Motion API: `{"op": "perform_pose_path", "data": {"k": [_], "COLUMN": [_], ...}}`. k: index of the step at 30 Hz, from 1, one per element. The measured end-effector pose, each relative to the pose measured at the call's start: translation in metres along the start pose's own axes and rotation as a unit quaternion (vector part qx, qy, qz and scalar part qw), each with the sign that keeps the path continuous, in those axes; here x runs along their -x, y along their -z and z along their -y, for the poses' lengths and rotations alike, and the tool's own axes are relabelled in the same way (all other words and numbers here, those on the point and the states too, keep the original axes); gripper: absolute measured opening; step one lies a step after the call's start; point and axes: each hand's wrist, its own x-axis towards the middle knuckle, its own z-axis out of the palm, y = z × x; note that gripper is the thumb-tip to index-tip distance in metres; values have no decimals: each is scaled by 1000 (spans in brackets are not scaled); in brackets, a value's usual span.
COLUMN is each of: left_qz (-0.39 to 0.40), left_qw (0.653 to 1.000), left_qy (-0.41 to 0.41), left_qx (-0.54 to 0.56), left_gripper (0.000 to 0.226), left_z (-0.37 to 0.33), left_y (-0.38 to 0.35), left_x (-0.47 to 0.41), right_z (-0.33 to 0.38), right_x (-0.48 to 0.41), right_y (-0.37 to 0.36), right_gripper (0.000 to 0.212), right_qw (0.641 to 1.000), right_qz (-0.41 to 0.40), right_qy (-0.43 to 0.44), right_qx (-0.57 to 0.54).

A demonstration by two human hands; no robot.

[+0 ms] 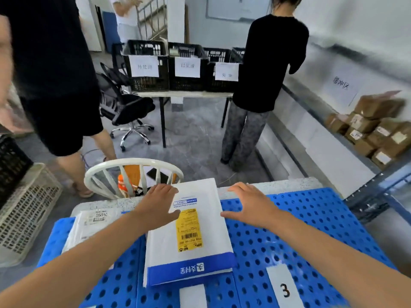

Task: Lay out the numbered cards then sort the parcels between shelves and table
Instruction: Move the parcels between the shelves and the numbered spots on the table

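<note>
A white envelope parcel (195, 221) with a blue band and a yellow label lies on the blue perforated table top (311, 230). My left hand (159, 205) rests with spread fingers on its upper left part. My right hand (249, 204) hovers open just right of the parcel, over the blue surface. A second white parcel (89, 227) marked D5010 lies at the table's left. A white card (283, 287) showing 3 lies near the front right. Another white card (193, 296) sits below the envelope, its number hidden.
A white chair back (133, 165) stands behind the table. One person in black (51, 74) stands at the left, another (266, 67) by a table with labelled black crates (186, 67). Brown boxes (373, 130) fill a shelf at right. A pale crate (24, 210) sits at left.
</note>
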Motion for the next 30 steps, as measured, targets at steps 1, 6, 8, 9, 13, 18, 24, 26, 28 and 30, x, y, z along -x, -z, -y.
{"op": "perform_pose_path", "data": {"k": [1,6,8,9,13,18,24,26,28,30], "left_qz": [6,15,23,26,19,13,13,23,24,25], "left_qw": [1000,991,983,979,956,931,909,900,890,880], "left_qy": [-15,-136,-182,-202,-291,-363,-415,-435,-454,-474], "left_qx": [-10,-6,-1,0,-15,-36,-28,-28,-23,-18], "left_gripper": [64,70,72,72,70,79,76,75,73,72], "left_z": [-8,-72,-103,-119,-185,-272,-391,-434,-472,-511], "left_y": [5,13,13,12,13,17,7,1,-6,-17], "left_x": [-4,-24,-26,-26,-24,-4,46,68,90,113], "right_z": [-2,-19,-26,-29,-51,-89,-126,-133,-140,-146], "right_x": [8,53,75,89,147,241,373,419,460,504], "right_y": [5,13,15,16,22,31,37,35,32,28], "right_gripper": [88,88,87,87,89,90,89,91,90,90], "right_qw": [1000,997,995,994,987,966,938,930,922,912], "right_qz": [-7,-2,-2,-4,-26,-51,-88,-109,-129,-138], "right_qy": [-12,-66,-78,-91,-146,-243,-332,-349,-364,-386], "right_qx": [14,41,54,55,64,76,45,36,31,27]}}
